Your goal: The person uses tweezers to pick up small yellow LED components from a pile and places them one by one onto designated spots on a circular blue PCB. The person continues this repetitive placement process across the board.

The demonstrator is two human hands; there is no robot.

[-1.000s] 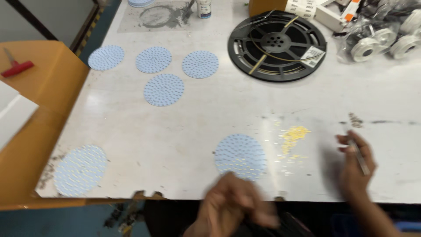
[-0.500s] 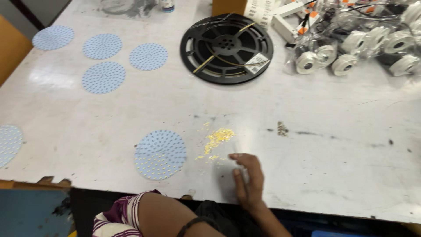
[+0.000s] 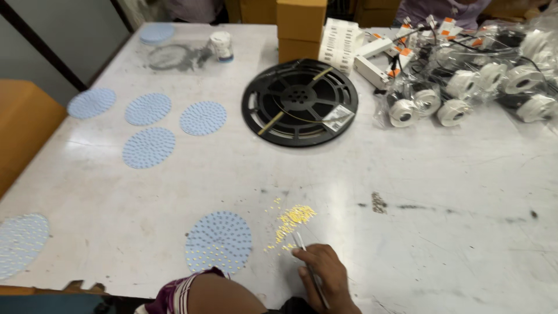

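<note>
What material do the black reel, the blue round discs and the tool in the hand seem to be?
Black reel: likely moulded plastic, matte with spokes. Blue round disc: apparently a thin rigid board, matte, covered in small dots. Tool in the right hand: probably metal, thin and shiny silver.

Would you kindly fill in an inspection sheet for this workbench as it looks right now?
Surface: grey worktable, scuffed and stained.
Job's things: round blue perforated disc at the near edge; pile of small yellow parts beside it; thin tweezers pointing at the pile.
Clutter: five more blue discs on the left, black reel, cardboard box, white jar, bagged white fittings.
Hands: right hand holds the tweezers in its fingers; left hand out of frame, only the forearm shows.
Cables: wires among the bagged fittings.
Surroundings: orange surface to the left.
</note>
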